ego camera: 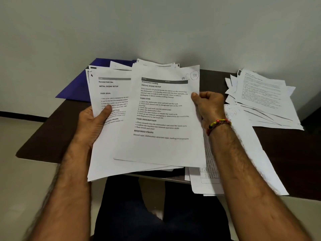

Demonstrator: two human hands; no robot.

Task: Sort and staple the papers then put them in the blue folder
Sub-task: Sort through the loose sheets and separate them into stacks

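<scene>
Head view. The left hand grips a fanned stack of printed sheets at its 9 o'clock edge, thumb curled over the top page, which is headed "Reinstall Bath Mat". The right hand pinches the 3 o'clock edge of a single front sheet headed "Dishwasher Loading", thumb on the printed face and fingers curled behind; the sheet overlaps the stack and bears a circled handwritten number at its 1 o'clock corner. A beaded bracelet of red, yellow and black circles the right wrist. Both hands hold the papers above a dark brown tabletop. The blue folder lies flat on the tabletop at 11 o'clock of the held stack, partly hidden behind it. A loose pile of papers lies spread at 2 o'clock near the wall. Further sheets lie under the right forearm at 4 o'clock, overhanging the near tabletop edge. The person's dark-trousered lap fills 6 o'clock.
</scene>
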